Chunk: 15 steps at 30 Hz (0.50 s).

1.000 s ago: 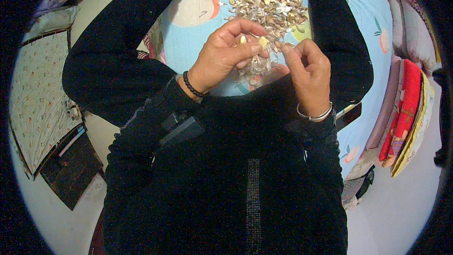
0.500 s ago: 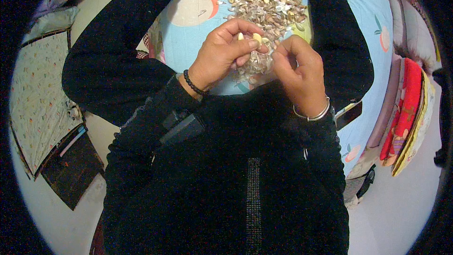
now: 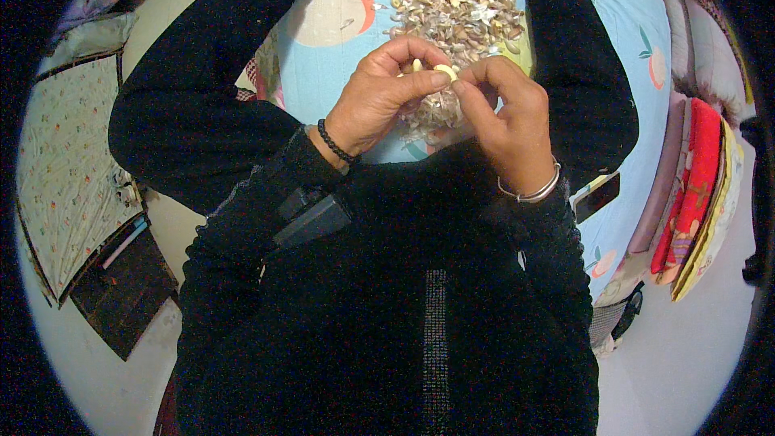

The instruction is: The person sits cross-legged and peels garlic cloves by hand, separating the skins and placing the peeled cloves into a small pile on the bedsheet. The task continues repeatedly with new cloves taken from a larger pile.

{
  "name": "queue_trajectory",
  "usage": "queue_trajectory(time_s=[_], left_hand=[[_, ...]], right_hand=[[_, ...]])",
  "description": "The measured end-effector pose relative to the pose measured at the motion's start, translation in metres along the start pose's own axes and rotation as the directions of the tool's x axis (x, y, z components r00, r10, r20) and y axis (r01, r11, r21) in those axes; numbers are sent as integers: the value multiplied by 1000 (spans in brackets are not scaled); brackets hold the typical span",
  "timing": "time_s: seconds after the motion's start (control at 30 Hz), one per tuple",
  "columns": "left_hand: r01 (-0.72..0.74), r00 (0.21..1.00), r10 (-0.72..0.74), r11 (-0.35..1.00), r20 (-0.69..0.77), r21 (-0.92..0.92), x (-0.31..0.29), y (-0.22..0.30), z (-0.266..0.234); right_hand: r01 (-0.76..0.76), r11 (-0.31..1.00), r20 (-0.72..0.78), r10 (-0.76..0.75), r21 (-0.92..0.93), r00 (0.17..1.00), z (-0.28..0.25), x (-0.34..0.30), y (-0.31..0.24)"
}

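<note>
My left hand (image 3: pixel 383 93), a dark bead bracelet at its wrist, is closed around peeled garlic. One pale garlic clove (image 3: pixel 446 72) sits between its thumb and fingertips, and a second clove (image 3: pixel 417 65) pokes up behind the thumb. From the right, my right hand (image 3: pixel 517 117), wearing silver bangles, pinches at the end of the first clove with thumb and forefinger. Its fingertips meet those of the left hand there. Below and beyond both hands lie a heap of garlic cloves (image 3: pixel 460 4) and, nearer me, papery garlic skins (image 3: pixel 434 121), partly hidden by the hands.
My black-clad legs frame the heap on a blue fruit-patterned sheet (image 3: pixel 331 56). A phone (image 3: pixel 597 198) lies beside my right leg. Folded red cloth (image 3: pixel 690 186) is stacked at the right. A pale patterned board (image 3: pixel 77 169) stands at the left.
My right hand has moved slightly left and up, and its fingertips now touch the clove in my left hand. The left hand has stayed nearly in place, its fingers shifting a little.
</note>
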<state>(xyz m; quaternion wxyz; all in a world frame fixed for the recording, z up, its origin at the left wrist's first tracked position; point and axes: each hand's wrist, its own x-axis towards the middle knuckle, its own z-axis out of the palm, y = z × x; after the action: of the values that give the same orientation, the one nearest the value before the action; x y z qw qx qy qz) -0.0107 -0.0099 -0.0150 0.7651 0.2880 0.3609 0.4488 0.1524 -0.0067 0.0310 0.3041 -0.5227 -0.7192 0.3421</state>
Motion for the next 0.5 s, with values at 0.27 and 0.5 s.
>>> queue_trajectory(time_s=[0.27,0.5], left_hand=[[64,998,-64,998,5,-3,-3,1,1],[68,994,-70,998,87,18,-2,2,-2]], right_hand=[[103,976,-70,-118,-192,991,5,-1,3],[-132,986,-136,117,-103,984,-6,-3,9]])
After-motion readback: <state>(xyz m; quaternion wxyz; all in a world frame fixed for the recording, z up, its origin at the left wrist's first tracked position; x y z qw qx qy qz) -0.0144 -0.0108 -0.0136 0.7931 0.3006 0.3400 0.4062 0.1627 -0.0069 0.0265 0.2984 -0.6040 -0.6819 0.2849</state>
